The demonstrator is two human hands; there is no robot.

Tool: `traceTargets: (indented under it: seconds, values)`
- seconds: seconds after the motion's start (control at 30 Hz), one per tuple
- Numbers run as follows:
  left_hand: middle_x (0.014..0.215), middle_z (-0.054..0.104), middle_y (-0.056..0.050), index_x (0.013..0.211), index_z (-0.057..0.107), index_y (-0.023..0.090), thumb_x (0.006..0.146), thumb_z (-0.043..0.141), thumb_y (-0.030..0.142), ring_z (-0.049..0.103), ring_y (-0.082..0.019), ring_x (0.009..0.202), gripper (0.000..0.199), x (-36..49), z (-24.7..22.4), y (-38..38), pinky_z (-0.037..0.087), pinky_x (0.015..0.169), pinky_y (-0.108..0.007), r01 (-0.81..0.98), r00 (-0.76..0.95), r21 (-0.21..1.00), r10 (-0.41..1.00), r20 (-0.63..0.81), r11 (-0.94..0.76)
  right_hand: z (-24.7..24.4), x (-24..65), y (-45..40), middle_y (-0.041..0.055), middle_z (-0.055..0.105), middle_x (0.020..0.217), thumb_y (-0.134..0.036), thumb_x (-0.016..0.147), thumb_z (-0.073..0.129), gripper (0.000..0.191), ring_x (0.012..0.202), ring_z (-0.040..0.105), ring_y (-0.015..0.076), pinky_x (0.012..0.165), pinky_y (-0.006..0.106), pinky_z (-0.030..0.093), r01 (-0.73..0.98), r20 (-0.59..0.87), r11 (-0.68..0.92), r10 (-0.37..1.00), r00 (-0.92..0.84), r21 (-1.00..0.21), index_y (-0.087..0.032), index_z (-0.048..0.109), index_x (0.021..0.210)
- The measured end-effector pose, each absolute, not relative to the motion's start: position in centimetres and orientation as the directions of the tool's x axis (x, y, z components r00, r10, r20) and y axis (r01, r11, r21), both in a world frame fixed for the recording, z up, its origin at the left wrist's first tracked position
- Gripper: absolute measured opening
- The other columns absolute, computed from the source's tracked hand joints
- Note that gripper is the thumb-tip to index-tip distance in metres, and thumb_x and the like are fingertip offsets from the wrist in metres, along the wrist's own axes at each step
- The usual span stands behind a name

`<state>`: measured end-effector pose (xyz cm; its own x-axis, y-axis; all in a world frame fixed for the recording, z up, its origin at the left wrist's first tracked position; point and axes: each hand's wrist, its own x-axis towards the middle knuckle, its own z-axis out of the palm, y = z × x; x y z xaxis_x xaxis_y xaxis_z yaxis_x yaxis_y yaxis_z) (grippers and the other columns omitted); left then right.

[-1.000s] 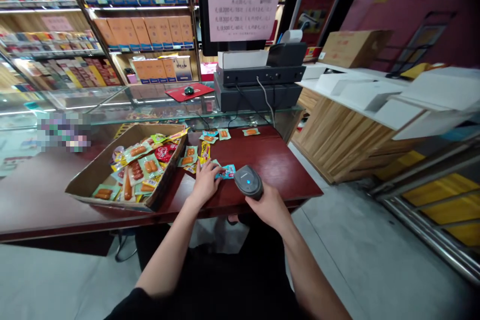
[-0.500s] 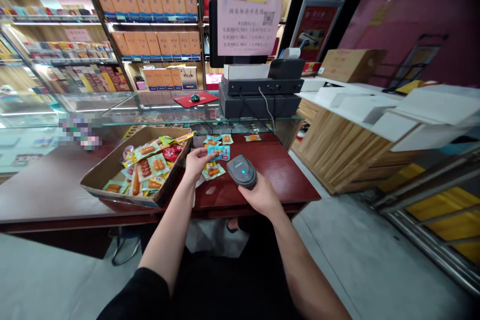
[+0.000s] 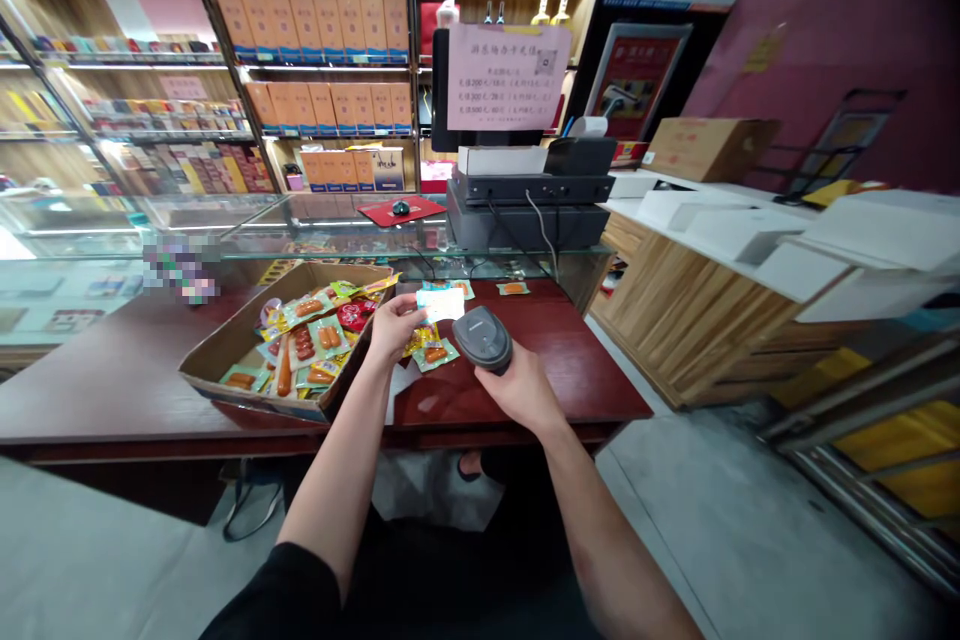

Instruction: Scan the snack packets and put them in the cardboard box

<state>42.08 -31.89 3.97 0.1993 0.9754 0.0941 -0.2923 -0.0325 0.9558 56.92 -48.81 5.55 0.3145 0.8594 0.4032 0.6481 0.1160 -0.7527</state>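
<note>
My left hand (image 3: 396, 325) pinches the left end of a small snack packet (image 3: 442, 304), whose surface is lit bright white. Wrapped in my right hand (image 3: 521, 382) is a dark grey barcode scanner (image 3: 484, 338), its head pointing at the packet from close by, not touching it. Under and beside the packet, several wrapped sausage snacks (image 3: 435, 354) lie on the dark red table (image 3: 577, 360). To the left of my left hand stands an open cardboard box (image 3: 259, 402) full of colourful sausage packets (image 3: 328, 335).
Behind the table is a glass counter (image 3: 315, 220) with a red mouse pad (image 3: 401, 211), a black cash drawer (image 3: 529, 228) and a monitor bearing a pink paper sign (image 3: 508, 78). A wooden cabinet (image 3: 675, 300) stands to the right.
The packet in my left hand has turned from blue to bright white under light, and the blue light on the scanner has gone out. The view has tilted up slightly.
</note>
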Motion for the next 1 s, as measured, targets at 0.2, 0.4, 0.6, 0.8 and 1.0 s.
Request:
traceTargets:
  seconds: [0.2,0.4,0.6,0.8,1.0]
  values:
    - [0.086,0.075,-0.008,0.089,0.071,0.012,0.045,0.091,0.033,0.07,-0.021,0.079,0.053,38.9,4.8,-31.0,0.057,0.076,-0.034,-0.29,0.165,0.95,0.972,0.168,-0.115,6.2,55.2,-47.6,0.0084,0.076,0.096,-0.023,0.073,0.066,0.027,0.094,0.072,0.0258,0.075,0.028,0.052,0.654,0.395,0.132,0.877,0.273,-0.745,-0.019,0.069,0.099]
    - [0.088,0.073,-0.007,0.091,0.071,0.012,0.048,0.091,0.035,0.07,-0.019,0.079,0.052,31.8,7.1,-28.0,0.058,0.078,-0.034,-0.264,-0.141,0.93,0.964,0.224,-0.255,6.6,52.5,-45.7,0.0079,0.076,0.097,-0.023,0.075,0.068,0.029,0.096,0.072,0.026,0.075,0.028,0.052,0.622,0.384,0.209,0.909,0.161,-0.755,-0.019,0.068,0.103]
    - [0.091,0.072,-0.008,0.094,0.072,0.011,0.049,0.091,0.032,0.07,-0.018,0.08,0.052,28.1,8.8,-27.1,0.059,0.085,-0.038,-0.308,-0.2,0.902,0.948,0.249,-0.302,6.1,51.3,-44.6,0.0073,0.076,0.099,-0.022,0.075,0.068,0.029,0.097,0.072,0.0265,0.077,0.03,0.053,0.619,0.37,0.223,0.922,0.118,-0.753,-0.021,0.068,0.104]
    - [0.093,0.072,-0.007,0.093,0.072,0.012,0.05,0.091,0.036,0.07,-0.017,0.079,0.053,32.3,7.8,-27.0,0.058,0.085,-0.038,-0.255,-0.077,0.932,0.966,0.248,-0.259,6.7,53.0,-45.0,0.0077,0.076,0.101,-0.024,0.077,0.067,0.032,0.099,0.071,0.0261,0.08,0.03,0.053,0.617,0.381,0.209,0.911,0.159,-0.758,-0.02,0.067,0.109]
    - [0.088,0.073,-0.008,0.097,0.072,0.013,0.054,0.089,0.039,0.07,-0.018,0.079,0.054,42.7,5.8,-26.3,0.058,0.08,-0.035,-0.181,0.171,0.966,0.961,0.216,-0.184,6.5,58.9,-46.3,0.0084,0.076,0.099,-0.024,0.076,0.067,0.034,0.097,0.072,0.0273,0.077,0.029,0.053,0.68,0.368,0.051,0.869,0.331,-0.731,-0.021,0.067,0.109]
